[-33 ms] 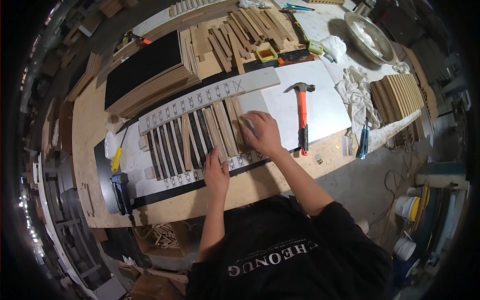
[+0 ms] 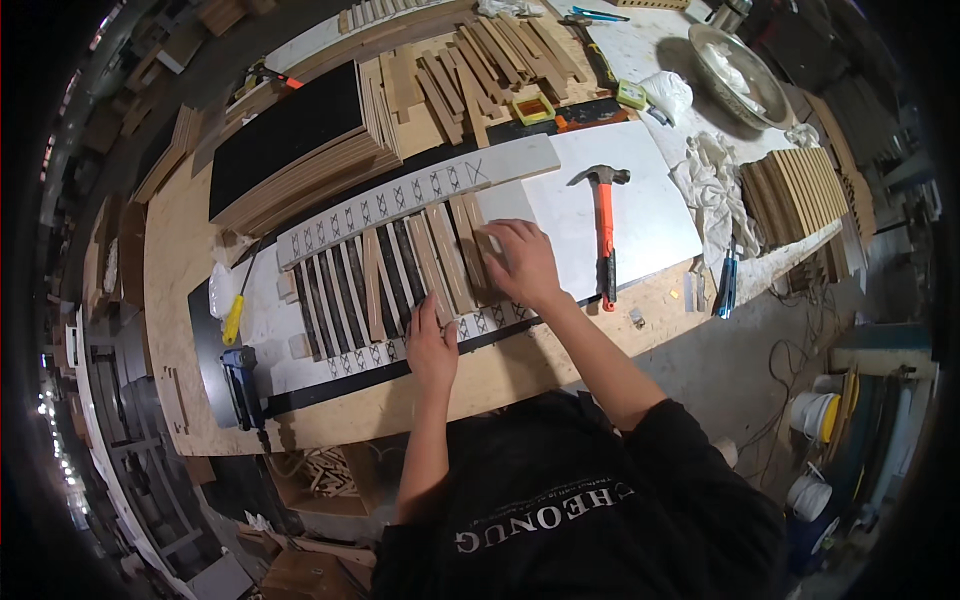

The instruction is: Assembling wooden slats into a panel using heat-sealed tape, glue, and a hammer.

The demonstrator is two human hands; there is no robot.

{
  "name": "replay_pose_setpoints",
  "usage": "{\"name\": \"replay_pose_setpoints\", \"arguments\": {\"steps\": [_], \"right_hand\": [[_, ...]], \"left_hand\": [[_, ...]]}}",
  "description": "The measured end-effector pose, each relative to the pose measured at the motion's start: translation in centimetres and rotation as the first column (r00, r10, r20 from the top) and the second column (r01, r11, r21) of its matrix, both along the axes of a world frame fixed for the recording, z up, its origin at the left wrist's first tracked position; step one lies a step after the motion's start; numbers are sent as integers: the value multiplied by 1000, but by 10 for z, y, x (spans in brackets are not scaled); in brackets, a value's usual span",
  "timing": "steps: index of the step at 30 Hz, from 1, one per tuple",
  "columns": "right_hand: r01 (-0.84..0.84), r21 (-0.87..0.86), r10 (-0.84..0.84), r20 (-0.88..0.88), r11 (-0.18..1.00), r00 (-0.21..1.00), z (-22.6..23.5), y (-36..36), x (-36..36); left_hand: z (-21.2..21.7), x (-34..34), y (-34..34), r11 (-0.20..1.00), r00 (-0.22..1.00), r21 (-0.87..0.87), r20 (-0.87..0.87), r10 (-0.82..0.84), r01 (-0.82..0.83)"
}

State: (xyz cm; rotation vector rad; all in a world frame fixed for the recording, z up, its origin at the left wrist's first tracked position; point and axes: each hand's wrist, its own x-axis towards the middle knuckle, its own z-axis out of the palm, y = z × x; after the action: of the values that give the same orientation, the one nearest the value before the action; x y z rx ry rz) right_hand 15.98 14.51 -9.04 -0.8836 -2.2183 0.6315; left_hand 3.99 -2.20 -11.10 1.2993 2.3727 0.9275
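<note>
A slotted frame lies on the white board (image 2: 650, 190) in front of me. Its far rail (image 2: 385, 203) and near rail (image 2: 372, 357) carry hand-drawn crosses, and thin slats run between them with dark gaps at the left. Several brown wooden slats (image 2: 425, 250) sit among them. My left hand (image 2: 432, 350), fingers stretched, touches the slats' near ends by the near rail. My right hand (image 2: 525, 265) rests against the rightmost brown slat (image 2: 468, 240), fingers bent a little and thumb apart; its fingertips' contact is partly hidden. An orange-handled claw hammer (image 2: 605, 225) lies to the right.
A black-topped stack of panels (image 2: 290, 130) and loose wooden strips (image 2: 490, 60) lie beyond the frame. A yellow-handled screwdriver (image 2: 234, 318) and a blue-black power tool (image 2: 242, 385) are at the left. Rags (image 2: 710, 190), a wood stack (image 2: 800, 195) and a metal bowl (image 2: 740, 80) are right.
My right hand has shifted very slightly, its fingers a touch lower against the rightmost slat. My left hand and the frame look unmoved.
</note>
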Motion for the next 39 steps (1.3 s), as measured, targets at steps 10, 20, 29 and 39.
{"name": "replay_pose_setpoints", "arguments": {"steps": [10, 20, 29, 39], "right_hand": [[-29, 153, -6, 225, 988, 974, -9, -7, -21], [-36, 89, 16, 221, 995, 975, 5, -6, -8], [79, -106, -72, 64, 991, 995, -3, -21, 23], [20, -128, -12, 66, 992, 998, 2, -43, 28]], "left_hand": [[15, -5, 3, 1000, 1000, -5, 22, 11, -10], [10, -48, -24, 969, 896, -16, -385, 223, -248], [-3, -29, -26, 968, 976, 137, -27, 216, -210], [7, -17, -17, 999, 997, 36, -73, 8, -6]]}}
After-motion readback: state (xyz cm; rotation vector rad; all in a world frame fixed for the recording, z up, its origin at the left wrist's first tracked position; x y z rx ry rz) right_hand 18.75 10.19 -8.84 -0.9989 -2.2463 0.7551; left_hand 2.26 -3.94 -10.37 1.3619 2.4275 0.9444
